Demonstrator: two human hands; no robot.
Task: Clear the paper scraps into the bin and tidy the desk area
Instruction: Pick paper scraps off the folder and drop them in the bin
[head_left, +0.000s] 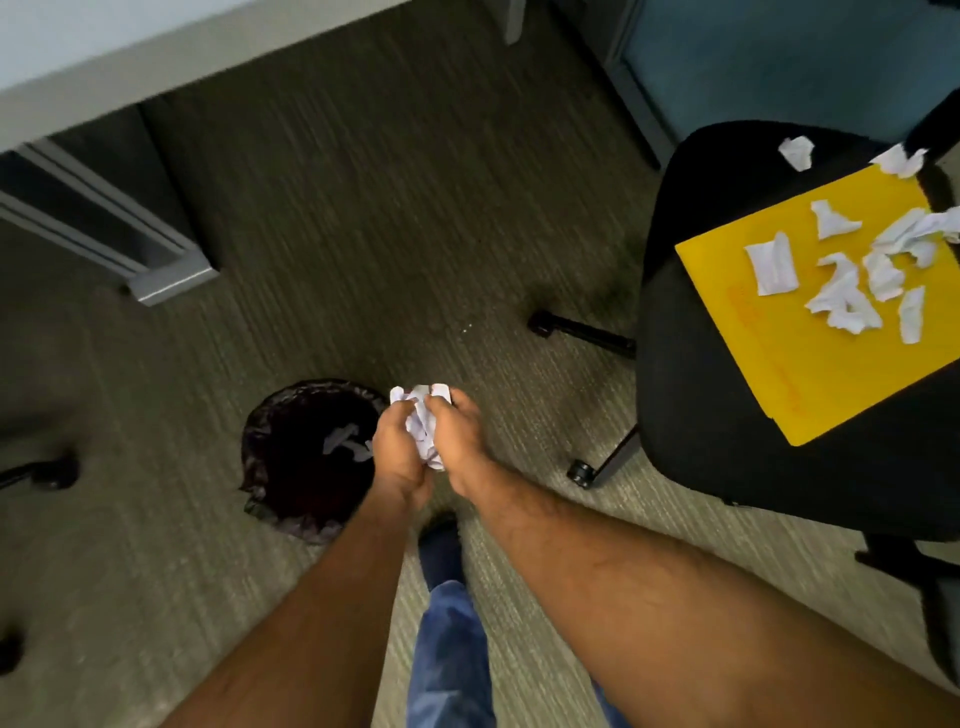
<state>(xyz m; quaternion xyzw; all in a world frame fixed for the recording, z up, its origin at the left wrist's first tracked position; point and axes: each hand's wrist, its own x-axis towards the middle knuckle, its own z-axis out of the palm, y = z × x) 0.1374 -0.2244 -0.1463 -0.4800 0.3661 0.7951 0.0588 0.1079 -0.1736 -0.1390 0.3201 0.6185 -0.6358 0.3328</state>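
Observation:
A bunch of white paper scraps (423, 423) is pressed between my left hand (397, 452) and my right hand (462, 441), just right of the bin's rim. The round bin (260, 447) with a black liner stands on the carpet below and left of my hands; a few white scraps (345, 441) lie inside it. Several more crumpled white scraps (852, 270) lie on a yellow folder (810, 364) on the seat of a black office chair (691, 415) at the right. Two further scraps (797, 150) rest on the seat near the chair's back.
A grey desk edge (156, 57) and its leg (171, 280) stand at the upper left. The chair's base arms with castors (579, 473) reach toward the bin. My shoe and jeans leg (447, 597) are below my hands. Another chair's castor (57, 473) is at the far left.

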